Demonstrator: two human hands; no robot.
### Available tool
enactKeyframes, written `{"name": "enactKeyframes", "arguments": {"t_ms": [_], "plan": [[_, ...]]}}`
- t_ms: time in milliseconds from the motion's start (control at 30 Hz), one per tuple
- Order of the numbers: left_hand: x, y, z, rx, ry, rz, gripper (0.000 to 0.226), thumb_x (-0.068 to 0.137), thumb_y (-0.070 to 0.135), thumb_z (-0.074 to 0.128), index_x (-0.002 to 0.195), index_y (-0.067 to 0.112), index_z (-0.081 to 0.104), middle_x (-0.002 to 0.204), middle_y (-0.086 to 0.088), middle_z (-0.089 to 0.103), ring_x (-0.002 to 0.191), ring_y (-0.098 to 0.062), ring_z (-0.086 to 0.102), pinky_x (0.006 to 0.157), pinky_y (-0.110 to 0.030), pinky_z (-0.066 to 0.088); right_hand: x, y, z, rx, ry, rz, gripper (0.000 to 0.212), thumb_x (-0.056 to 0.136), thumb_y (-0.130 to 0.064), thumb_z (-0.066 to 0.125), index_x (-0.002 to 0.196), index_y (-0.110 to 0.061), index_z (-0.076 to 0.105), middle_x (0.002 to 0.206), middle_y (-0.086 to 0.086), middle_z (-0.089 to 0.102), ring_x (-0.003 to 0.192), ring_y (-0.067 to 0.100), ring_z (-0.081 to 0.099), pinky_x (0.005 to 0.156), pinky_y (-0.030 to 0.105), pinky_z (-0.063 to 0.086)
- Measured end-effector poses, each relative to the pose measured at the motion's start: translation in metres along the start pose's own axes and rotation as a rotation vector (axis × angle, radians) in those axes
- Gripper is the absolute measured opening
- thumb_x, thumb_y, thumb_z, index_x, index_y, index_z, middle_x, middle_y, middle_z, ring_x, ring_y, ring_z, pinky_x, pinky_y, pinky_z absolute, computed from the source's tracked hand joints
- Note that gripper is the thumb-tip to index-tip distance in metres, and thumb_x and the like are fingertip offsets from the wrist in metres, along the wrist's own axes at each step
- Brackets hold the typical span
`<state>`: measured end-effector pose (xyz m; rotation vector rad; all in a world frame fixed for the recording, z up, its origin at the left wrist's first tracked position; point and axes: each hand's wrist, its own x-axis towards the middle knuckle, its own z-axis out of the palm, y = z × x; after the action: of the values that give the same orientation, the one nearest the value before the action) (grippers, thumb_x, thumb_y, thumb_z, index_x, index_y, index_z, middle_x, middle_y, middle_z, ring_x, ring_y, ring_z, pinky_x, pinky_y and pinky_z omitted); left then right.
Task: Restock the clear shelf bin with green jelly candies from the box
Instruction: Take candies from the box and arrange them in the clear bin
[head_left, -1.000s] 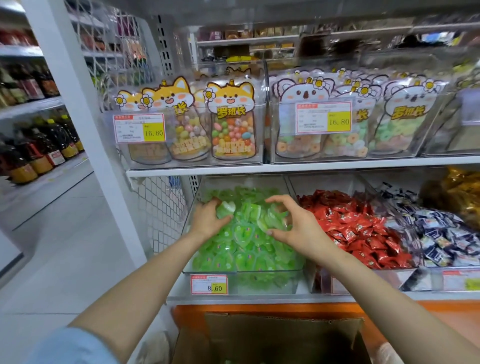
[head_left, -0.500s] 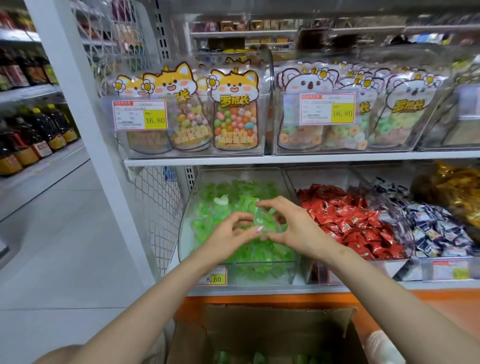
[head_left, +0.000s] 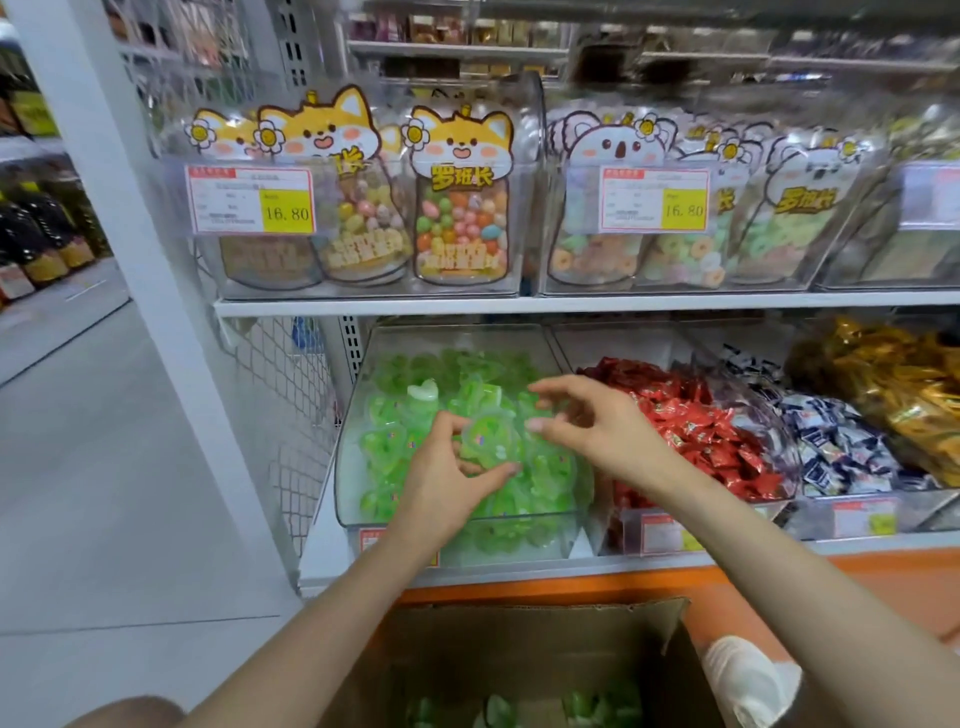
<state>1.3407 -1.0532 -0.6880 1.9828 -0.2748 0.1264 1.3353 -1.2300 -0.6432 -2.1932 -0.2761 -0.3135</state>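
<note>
Left grip (head_left: 441, 478) is pinched round one jelly cup (head_left: 485, 441) right over the green jelly candies (head_left: 384, 441) heaped in the clear bin (head_left: 467, 340), right grip (head_left: 608, 431) loose and holding nothing, so I'd guess it's mid-drop, next: let go, reach down into the box (head_left: 519, 649).

Both bare forearms reach forward and upward, drawing close together. The left grip (head_left: 441, 475), a bare hand with a straight wrist, curls thumb and forefinger into a C and pinches a green heart-shaped jelly candy (head_left: 488, 441). The right grip (head_left: 602, 431) hovers just beside it, palm down, fingers (head_left: 556, 384) loosely spread and relaxed.
</note>
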Motion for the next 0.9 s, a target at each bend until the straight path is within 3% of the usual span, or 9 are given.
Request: {"name": "enactKeyframes", "arguments": {"t_ms": [100, 233, 433, 567, 667, 800, 900], "plan": [[-0.006, 0.001, 0.011, 0.084, 0.017, 0.116, 0.051, 0.068, 0.031, 0.081, 0.095, 0.019, 0.039, 0.077, 0.011, 0.047, 0.064, -0.001, 0.047, 0.054, -0.014, 0.036, -0.005, -0.002, 0.022, -0.094, -0.11, 0.028, 0.051, 0.072, -0.027, 0.079, 0.12, -0.02, 0.061, 0.101, -0.005, 0.057, 0.069, 0.005, 0.054, 0.067, 0.005, 0.04], [-0.007, 0.0, 0.016, 0.17, -0.027, 0.167, 0.059, 0.065, 0.033, 0.082, 0.099, 0.018, 0.037, 0.092, 0.006, 0.049, 0.078, -0.01, 0.049, 0.06, -0.012, 0.036, -0.001, -0.001, 0.025, -0.175, -0.097, -0.007, 0.051, 0.071, -0.022, 0.08, 0.119, -0.021, 0.063, 0.102, -0.004, 0.056, 0.069, 0.008, 0.053, 0.068, 0.005, 0.039], [-0.005, 0.0, 0.013, 0.172, -0.037, 0.156, 0.056, 0.063, 0.03, 0.084, 0.091, 0.014, 0.038, 0.074, 0.01, 0.039, 0.063, -0.003, 0.036, 0.054, -0.015, 0.031, 0.0, 0.0, 0.023, -0.214, -0.25, 0.006, 0.075, 0.068, -0.034, 0.082, 0.135, -0.02, 0.05, 0.112, -0.006, 0.05, 0.098, 0.013, 0.052, 0.085, 0.016, 0.039], [0.002, -0.003, 0.0, 0.188, -0.184, 0.149, 0.037, 0.075, 0.02, 0.076, 0.098, 0.017, 0.049, 0.088, 0.006, 0.053, 0.069, -0.003, 0.049, 0.059, -0.012, 0.04, 0.001, 0.002, 0.021, -0.313, -0.26, -0.041, 0.072, 0.073, -0.031, 0.078, 0.137, -0.018, 0.048, 0.118, -0.002, 0.054, 0.094, 0.006, 0.048, 0.081, 0.013, 0.035], [0.009, -0.011, -0.018, 0.269, -0.14, 0.187, 0.029, 0.08, 0.015, 0.071, 0.107, 0.014, 0.058, 0.111, 0.003, 0.061, 0.085, -0.008, 0.058, 0.071, -0.015, 0.045, -0.002, 0.004, 0.023, -0.378, -0.265, -0.079, 0.065, 0.075, -0.031, 0.077, 0.133, -0.016, 0.051, 0.128, 0.003, 0.055, 0.099, 0.008, 0.05, 0.086, 0.013, 0.035], [0.016, -0.02, -0.043, 0.272, -0.042, 0.144, 0.018, 0.084, 0.011, 0.066, 0.101, 0.011, 0.06, 0.106, 0.001, 0.064, 0.076, -0.004, 0.057, 0.063, -0.007, 0.04, -0.005, 0.015, 0.035, -0.596, -0.294, -0.182, 0.065, 0.077, -0.041, 0.071, 0.134, -0.019, 0.05, 0.133, 0.001, 0.054, 0.123, 0.017, 0.047, 0.106, 0.029, 0.029], [0.019, -0.021, -0.051, 0.274, 0.015, 0.141, 0.017, 0.085, 0.012, 0.065, 0.102, 0.009, 0.062, 0.103, 0.002, 0.064, 0.074, -0.004, 0.056, 0.064, -0.01, 0.041, -0.007, 0.024, 0.044, -0.689, -0.292, -0.192, 0.066, 0.08, -0.048, 0.065, 0.138, -0.022, 0.045, 0.136, -0.003, 0.05, 0.126, 0.02, 0.04, 0.104, 0.03, 0.023]]}}
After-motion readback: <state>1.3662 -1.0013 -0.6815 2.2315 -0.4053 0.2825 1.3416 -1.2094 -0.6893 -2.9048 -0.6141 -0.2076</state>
